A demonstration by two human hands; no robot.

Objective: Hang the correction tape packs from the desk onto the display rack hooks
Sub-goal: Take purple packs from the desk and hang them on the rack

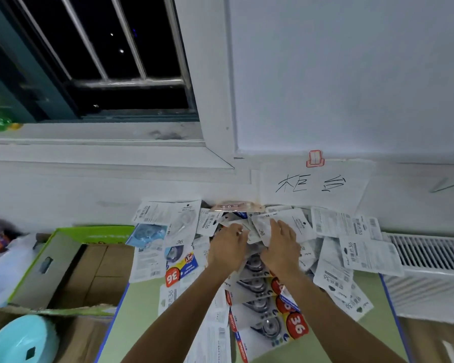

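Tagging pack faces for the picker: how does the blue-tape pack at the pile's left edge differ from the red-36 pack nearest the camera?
The blue-tape pack lies at the far left by the green box, its tape body pale blue; the red-36 pack lies nearest the camera, its tape body dark grey. The red-36 pack shows a big red "36" circle; the blue-tape pack shows none. Both lie face-up on the desk, untouched by either hand.

Both hands cover the middle of the pile of correction tape packs point(333, 281), hiding whatever the left hand point(227, 248) and right hand point(282, 251) fingertips hold. Print on the packs is too small to read. A turquoise plastic object point(21, 339) at lower left and a radiator point(430, 252) at right are cut off by the frame edges.
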